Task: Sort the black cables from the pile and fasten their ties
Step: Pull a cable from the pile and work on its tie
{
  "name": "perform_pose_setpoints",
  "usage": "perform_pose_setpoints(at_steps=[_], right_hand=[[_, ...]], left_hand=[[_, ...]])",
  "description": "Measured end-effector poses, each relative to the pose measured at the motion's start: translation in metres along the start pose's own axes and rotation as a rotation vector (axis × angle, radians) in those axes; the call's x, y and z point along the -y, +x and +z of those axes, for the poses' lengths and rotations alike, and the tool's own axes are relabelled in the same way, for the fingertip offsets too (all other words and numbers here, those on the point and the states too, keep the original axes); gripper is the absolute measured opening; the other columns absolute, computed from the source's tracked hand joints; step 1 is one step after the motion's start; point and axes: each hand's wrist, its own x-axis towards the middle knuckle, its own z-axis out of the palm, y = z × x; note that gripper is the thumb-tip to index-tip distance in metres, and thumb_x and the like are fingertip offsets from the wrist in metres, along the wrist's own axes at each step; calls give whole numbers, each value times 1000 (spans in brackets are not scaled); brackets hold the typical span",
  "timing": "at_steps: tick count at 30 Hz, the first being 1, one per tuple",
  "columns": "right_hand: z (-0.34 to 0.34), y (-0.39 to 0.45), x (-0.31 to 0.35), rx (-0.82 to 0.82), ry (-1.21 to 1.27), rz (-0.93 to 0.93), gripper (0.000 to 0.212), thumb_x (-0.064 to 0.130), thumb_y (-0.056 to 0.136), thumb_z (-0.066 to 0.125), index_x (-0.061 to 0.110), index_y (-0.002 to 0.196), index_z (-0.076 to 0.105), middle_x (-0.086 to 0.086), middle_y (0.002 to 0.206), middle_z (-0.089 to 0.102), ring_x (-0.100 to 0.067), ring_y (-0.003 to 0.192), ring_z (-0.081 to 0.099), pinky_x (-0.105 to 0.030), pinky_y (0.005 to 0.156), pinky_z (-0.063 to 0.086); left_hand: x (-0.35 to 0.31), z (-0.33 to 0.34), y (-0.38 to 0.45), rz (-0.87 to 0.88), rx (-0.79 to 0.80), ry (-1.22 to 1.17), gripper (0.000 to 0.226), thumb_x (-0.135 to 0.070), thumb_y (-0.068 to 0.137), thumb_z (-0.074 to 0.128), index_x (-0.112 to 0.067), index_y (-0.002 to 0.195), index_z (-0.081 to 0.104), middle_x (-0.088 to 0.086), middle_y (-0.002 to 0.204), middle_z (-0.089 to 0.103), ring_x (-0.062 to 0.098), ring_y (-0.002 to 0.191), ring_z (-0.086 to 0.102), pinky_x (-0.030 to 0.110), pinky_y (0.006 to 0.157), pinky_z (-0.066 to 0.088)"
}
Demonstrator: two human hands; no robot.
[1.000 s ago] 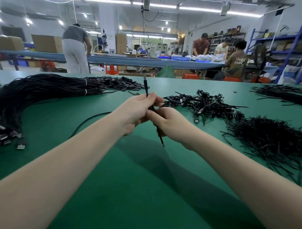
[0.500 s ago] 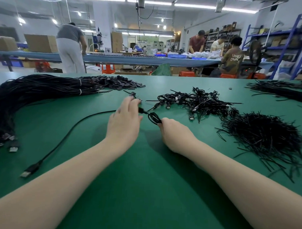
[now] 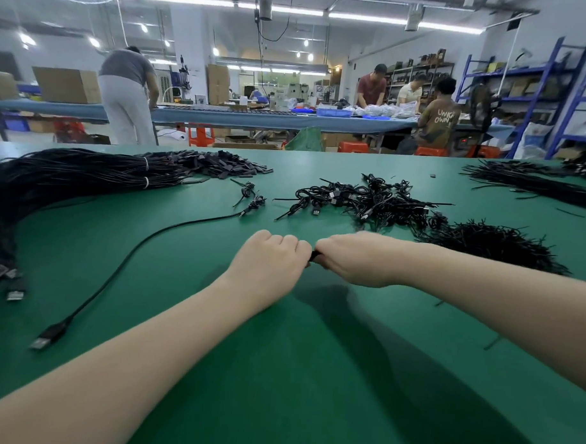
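Knuckle to knuckle, the left hand (image 3: 271,261) and right hand (image 3: 360,257) curl their fingers under, out of sight; only a sliver of a black item (image 3: 314,255) shows in the gap between them, too little to identify. Far left of the left hand, the bundled cables (image 3: 70,177) are cut off by the frame edge. Beyond and right of the right hand, a second cable bundle (image 3: 532,183) runs off the right edge. Connector types in the tangled pile (image 3: 368,201) ahead of the hands are too small to tell.
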Motion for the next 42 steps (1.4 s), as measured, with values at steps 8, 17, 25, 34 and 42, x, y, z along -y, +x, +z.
perform_pose_setpoints(at_steps=[8,17,25,34,42], right_hand=[[-24,-8,-61,-237,-433,261,38,43,93,53,21,124,50,0,116,61,-23,104,59,-37,87,44],[21,-22,-121,41,188,799,44,49,80,71,9,99,74,-3,97,72,-24,91,66,-40,81,57],[19,-19,-123,185,282,682,39,42,91,61,7,108,69,-4,97,65,-19,88,56,-23,75,40],[32,-20,-122,-500,512,610,17,24,95,57,9,95,64,-5,87,69,-25,65,60,-29,58,47],[24,-18,-112,-600,428,656,15,14,88,67,9,100,75,-9,94,73,-15,73,58,-25,74,45]], left_hand=[[-5,13,-11,-468,214,-392,18,-29,103,27,-20,88,30,0,91,57,30,77,56,33,63,26],[7,14,-11,-580,303,-853,30,-31,103,28,-19,76,27,1,73,45,24,63,42,35,58,30],[10,13,-10,-665,322,-1012,35,-32,103,31,-14,73,28,1,65,40,23,62,36,36,61,32],[10,11,-11,-742,102,-1065,37,-32,103,33,-15,70,29,-1,59,38,22,56,33,38,58,32],[7,15,-13,-708,90,-1092,37,-34,103,31,-14,72,30,-1,60,38,20,56,32,36,57,31]])
